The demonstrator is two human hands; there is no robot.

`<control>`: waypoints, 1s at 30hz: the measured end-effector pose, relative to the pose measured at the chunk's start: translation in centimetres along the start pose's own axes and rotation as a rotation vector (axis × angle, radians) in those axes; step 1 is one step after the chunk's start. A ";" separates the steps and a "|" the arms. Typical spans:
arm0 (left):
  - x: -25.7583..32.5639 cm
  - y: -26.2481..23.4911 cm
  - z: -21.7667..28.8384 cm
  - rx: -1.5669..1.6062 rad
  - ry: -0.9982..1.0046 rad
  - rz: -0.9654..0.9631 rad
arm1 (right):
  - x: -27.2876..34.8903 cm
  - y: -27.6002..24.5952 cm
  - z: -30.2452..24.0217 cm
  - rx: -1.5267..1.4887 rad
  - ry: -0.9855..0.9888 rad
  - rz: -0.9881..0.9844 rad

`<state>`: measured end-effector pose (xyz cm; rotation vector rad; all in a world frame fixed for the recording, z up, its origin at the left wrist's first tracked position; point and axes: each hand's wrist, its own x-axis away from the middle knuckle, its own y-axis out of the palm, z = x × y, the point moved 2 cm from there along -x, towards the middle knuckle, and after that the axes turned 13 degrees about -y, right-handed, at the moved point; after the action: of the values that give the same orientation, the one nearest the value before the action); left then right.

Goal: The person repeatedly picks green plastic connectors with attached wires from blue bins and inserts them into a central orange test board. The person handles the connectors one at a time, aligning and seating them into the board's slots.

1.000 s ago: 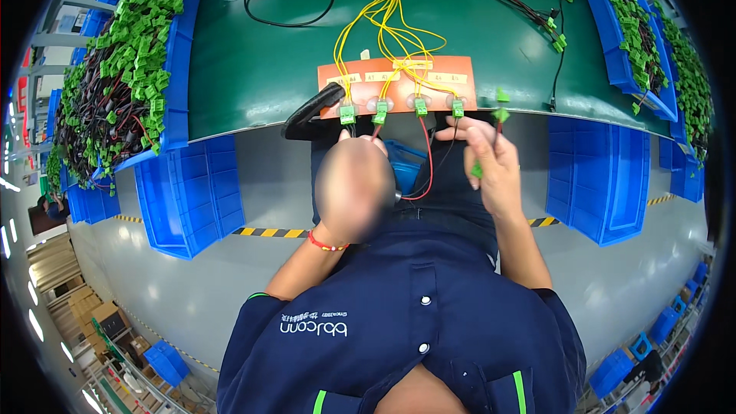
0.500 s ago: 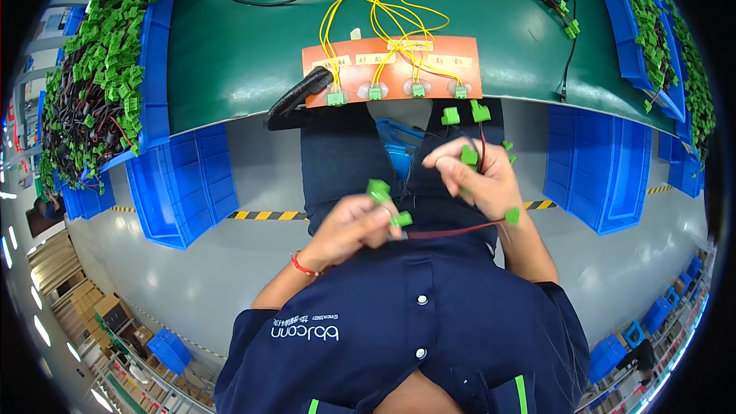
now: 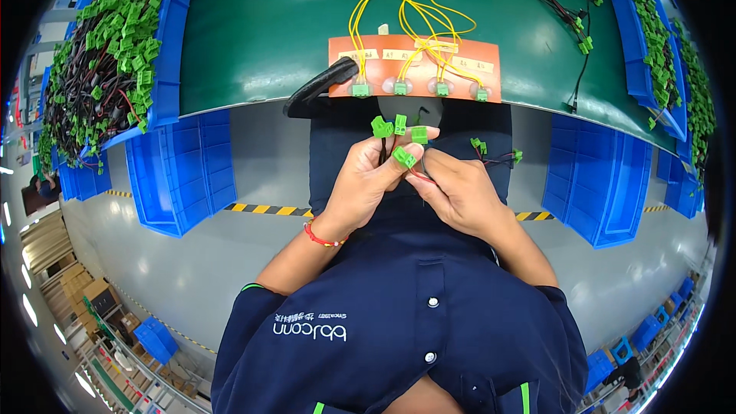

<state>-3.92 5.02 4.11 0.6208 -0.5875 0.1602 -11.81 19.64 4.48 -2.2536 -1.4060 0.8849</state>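
Left hand (image 3: pixel 368 180) and right hand (image 3: pixel 460 195) pinched small green plastic connectors (image 3: pixel 399 136) on thin red-black wires (image 3: pixel 418 176); best kept bunched above fingertips, untangled.

Green workbench (image 3: pixel 253 46), seemingly grey floor (image 3: pixel 192 261)

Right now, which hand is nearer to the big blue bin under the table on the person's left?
Left. The left hand is over the lap, on the blue bin's side. The right hand is beyond it, further from that bin.
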 end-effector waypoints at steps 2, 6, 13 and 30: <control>-0.1 -0.4 -0.5 -0.049 0.043 0.066 | -0.1 0.8 0.2 0.059 -0.004 -0.056; 0.3 -1.5 -0.7 0.016 0.072 0.012 | -0.4 0.8 0.7 -0.045 -0.023 0.049; 0.5 -1.6 -0.7 0.304 0.209 -0.065 | -0.7 -0.3 1.4 -0.627 0.325 0.257; 1.5 -4.4 -0.2 0.206 0.046 -0.086 | 0.3 0.8 2.2 -0.907 0.351 0.035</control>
<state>-1.19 1.59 2.62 0.8385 -0.5022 0.1547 -12.68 19.48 2.28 -2.8430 -1.8063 -0.2421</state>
